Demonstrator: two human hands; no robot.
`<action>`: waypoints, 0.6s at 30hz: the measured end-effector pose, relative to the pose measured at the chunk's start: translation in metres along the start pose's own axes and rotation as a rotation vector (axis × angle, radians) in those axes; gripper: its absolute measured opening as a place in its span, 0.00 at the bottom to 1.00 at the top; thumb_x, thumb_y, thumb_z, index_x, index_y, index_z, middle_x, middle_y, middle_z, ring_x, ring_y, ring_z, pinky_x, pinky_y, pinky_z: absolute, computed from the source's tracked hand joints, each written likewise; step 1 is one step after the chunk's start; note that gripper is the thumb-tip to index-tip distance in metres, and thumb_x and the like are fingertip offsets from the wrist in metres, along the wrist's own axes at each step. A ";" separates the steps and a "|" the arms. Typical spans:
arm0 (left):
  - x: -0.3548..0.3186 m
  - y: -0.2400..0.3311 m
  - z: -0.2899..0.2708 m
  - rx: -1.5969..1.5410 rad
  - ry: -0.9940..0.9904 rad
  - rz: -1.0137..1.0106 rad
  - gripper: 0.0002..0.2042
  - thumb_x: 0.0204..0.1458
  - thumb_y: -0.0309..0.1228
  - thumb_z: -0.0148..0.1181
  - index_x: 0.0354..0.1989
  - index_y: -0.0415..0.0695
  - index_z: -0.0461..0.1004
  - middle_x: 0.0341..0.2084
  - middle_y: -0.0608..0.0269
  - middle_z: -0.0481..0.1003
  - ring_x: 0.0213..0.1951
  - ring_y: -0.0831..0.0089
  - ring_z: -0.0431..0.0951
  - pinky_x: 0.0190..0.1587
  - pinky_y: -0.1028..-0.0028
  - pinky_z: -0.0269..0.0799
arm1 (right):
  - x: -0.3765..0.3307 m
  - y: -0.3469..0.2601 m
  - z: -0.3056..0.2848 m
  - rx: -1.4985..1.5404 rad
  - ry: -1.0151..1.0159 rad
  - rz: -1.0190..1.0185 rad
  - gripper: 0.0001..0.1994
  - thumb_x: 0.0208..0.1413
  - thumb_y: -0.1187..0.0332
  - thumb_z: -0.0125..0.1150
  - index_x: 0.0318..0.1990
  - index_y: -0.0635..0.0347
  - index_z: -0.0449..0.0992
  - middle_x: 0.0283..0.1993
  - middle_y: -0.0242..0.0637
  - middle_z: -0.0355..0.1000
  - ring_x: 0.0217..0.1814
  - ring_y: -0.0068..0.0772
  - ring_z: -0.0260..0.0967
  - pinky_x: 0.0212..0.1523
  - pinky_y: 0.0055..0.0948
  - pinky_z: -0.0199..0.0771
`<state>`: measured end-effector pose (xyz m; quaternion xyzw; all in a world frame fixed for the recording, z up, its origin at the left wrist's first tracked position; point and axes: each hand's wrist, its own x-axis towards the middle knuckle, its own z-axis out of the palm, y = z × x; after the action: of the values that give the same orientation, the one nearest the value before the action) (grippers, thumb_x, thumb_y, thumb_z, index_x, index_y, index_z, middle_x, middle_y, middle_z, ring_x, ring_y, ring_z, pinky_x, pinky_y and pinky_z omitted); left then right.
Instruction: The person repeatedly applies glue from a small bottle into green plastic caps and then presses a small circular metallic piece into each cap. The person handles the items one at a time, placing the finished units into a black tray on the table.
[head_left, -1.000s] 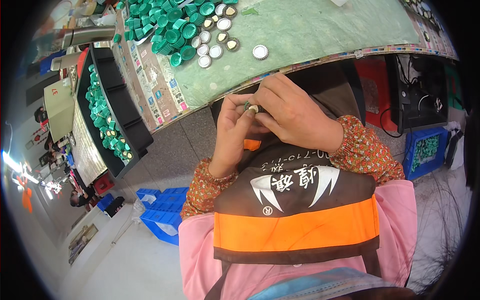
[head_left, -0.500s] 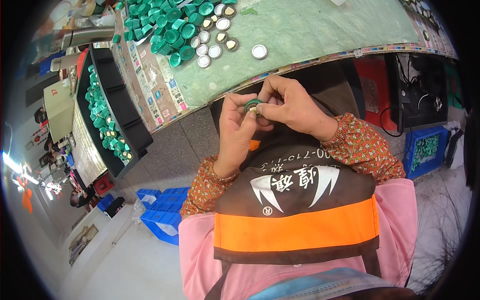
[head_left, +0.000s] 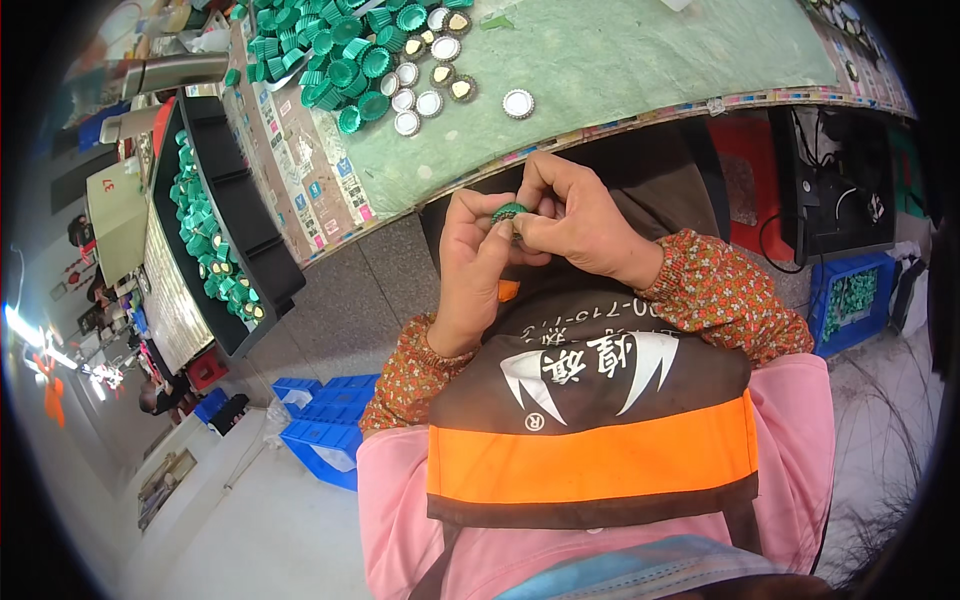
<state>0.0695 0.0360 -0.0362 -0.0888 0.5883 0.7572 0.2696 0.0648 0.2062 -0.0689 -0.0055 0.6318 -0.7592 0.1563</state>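
Above my lap, just short of the table edge, my two hands meet around a small green pleated cup (head_left: 508,211). A darker, crimped rim shows on it, mostly covered by fingertips. My left hand (head_left: 470,262) pinches the cup's left side between thumb and fingers. From the other side, my right hand (head_left: 582,215) is closed on it too, thumb pressing near the left thumb. On the table lie a heap of green pleated cups (head_left: 343,72), several white crimped caps (head_left: 518,103), and dark crimped caps (head_left: 462,88) with cream pieces in them.
A green cloth (head_left: 620,60) covers the table. To the left, a black tray (head_left: 235,155) holds green cups with cream-coloured centres. Blue crates (head_left: 325,425) stand on the floor at left, and another blue crate (head_left: 852,300) at right. Cables hang near a black box (head_left: 840,190).
My fingers have shifted slightly around the green cup, which is turned a little. The cream spot seen by the thumbs earlier is now covered. Both hands stay in nearly the same place.
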 end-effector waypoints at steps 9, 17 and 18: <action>0.002 0.011 -0.009 -0.053 0.027 -0.067 0.10 0.66 0.28 0.49 0.53 0.41 0.63 0.39 0.53 0.77 0.34 0.74 0.79 0.36 0.72 0.84 | 0.008 -0.021 -0.023 0.357 -0.109 0.308 0.08 0.61 0.69 0.58 0.35 0.65 0.75 0.28 0.30 0.70 0.22 0.16 0.62 0.21 0.19 0.63; 0.003 0.009 -0.008 0.042 0.035 -0.049 0.09 0.65 0.26 0.50 0.51 0.39 0.64 0.37 0.56 0.76 0.33 0.75 0.79 0.35 0.73 0.82 | 0.007 -0.007 -0.009 0.042 -0.072 0.020 0.07 0.57 0.73 0.63 0.35 0.68 0.74 0.30 0.33 0.73 0.30 0.18 0.68 0.31 0.22 0.70; 0.002 0.008 -0.007 0.048 0.041 -0.040 0.09 0.65 0.26 0.50 0.51 0.39 0.64 0.37 0.57 0.76 0.33 0.76 0.79 0.35 0.74 0.82 | 0.006 -0.012 -0.008 0.004 -0.071 0.036 0.06 0.56 0.74 0.63 0.34 0.68 0.73 0.30 0.34 0.74 0.30 0.18 0.69 0.31 0.23 0.70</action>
<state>0.0624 0.0292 -0.0326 -0.1097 0.6098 0.7353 0.2745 0.0543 0.2146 -0.0605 -0.0210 0.6245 -0.7567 0.1922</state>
